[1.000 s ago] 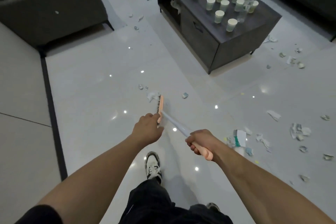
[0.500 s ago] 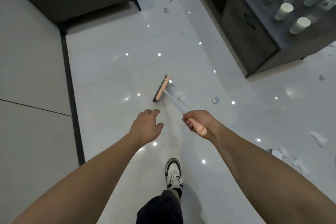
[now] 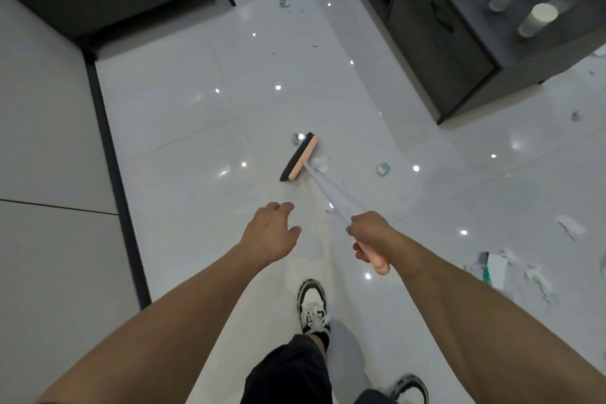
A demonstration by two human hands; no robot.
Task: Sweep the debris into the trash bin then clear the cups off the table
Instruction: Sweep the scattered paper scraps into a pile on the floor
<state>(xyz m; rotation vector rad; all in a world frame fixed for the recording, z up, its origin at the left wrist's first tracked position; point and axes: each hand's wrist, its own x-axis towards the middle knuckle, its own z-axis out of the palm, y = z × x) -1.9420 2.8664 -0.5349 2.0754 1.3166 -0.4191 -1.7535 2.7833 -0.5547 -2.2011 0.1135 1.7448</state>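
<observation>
Head view, broom (image 3: 300,157): head on the floor, long axis running from near-left to far-right; shaft slants back to the right hand (image 3: 369,233).
Right hand: fingers clamped on the pink grip.
Left hand (image 3: 270,233): free, fingers loosely apart.
Debris (image 3: 319,163): paper scraps beside the head, more toward the right edge.
Cups (image 3: 537,19): on the surface, top right, partly cut off.
Open floor: left of the broom.

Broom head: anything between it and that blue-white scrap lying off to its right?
Nothing visible. Bare tile lies between the broom head and the scrap; only a white crumpled paper sits beside the head, by the handle.
</observation>
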